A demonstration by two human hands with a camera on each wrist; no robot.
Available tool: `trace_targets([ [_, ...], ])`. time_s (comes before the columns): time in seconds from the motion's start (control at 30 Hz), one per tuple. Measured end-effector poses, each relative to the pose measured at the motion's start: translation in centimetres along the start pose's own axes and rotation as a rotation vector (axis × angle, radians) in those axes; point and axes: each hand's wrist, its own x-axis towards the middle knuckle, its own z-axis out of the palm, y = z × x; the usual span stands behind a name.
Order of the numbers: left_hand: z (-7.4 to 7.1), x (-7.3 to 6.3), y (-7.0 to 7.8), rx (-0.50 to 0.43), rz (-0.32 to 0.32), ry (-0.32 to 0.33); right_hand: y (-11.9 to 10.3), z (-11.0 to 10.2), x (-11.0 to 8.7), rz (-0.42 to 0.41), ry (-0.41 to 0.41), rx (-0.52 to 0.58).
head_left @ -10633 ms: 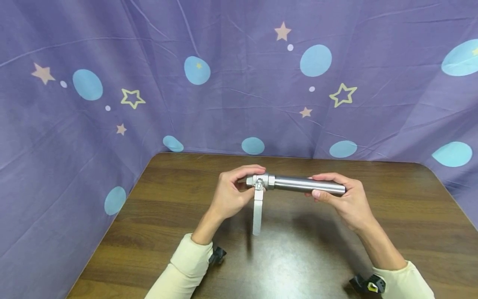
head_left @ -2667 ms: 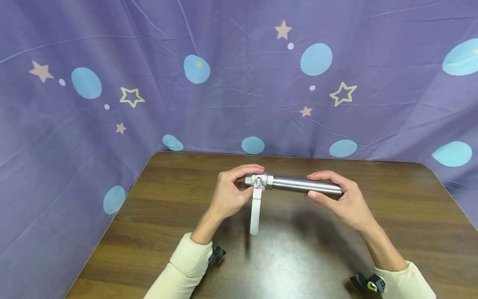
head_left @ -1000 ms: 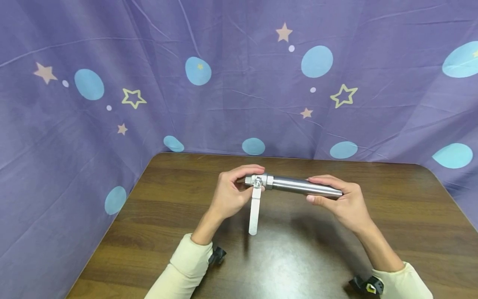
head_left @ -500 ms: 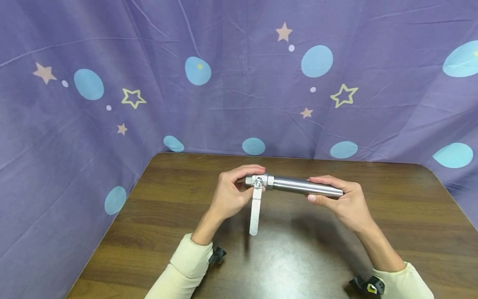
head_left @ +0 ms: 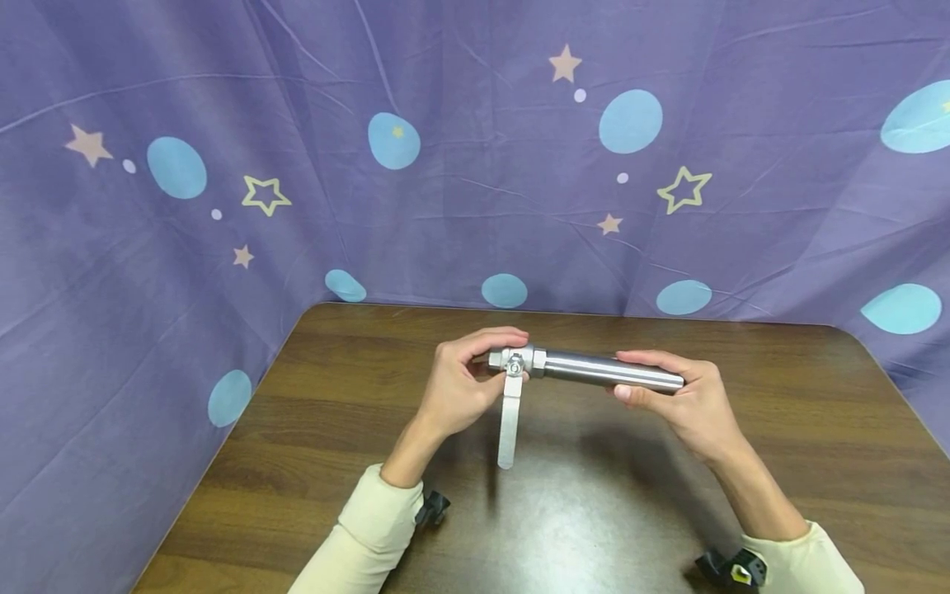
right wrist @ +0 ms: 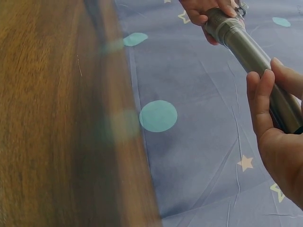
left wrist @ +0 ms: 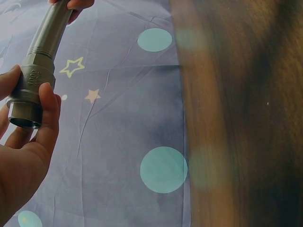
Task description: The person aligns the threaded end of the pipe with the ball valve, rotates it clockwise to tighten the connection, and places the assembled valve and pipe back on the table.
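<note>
A steel ball valve (head_left: 522, 360) with a long flat lever handle (head_left: 509, 425) is joined to a straight metal pipe (head_left: 582, 367). My left hand (head_left: 462, 388) grips the valve body between fingers and thumb, at the left end. Around the pipe's right part curl the fingers and thumb of my right hand (head_left: 686, 404). Both pieces are held level above the table, the lever pointing towards me. Raised lettering on the valve body (left wrist: 33, 78) and its open end show in the left wrist view. In the right wrist view the pipe (right wrist: 251, 54) runs up to the left hand.
The brown wooden table (head_left: 297, 462) lies beneath the hands. A purple curtain (head_left: 460, 165) with stars and blue dots hangs along its back and left side. Black wrist devices (head_left: 432, 507) sit at both cuffs.
Over the last second the valve and pipe shift very slightly right. The right thumb and fingers have changed their place on the pipe a little; the left grip stays the same.
</note>
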Motion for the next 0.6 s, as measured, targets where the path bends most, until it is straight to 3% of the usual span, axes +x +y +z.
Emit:
trace_targets([
  [0.6, 0.02, 0.01, 0.02, -0.019, 0.007, -0.006, 0.06, -0.02, 0.15, 0.011, -0.032, 0.101],
])
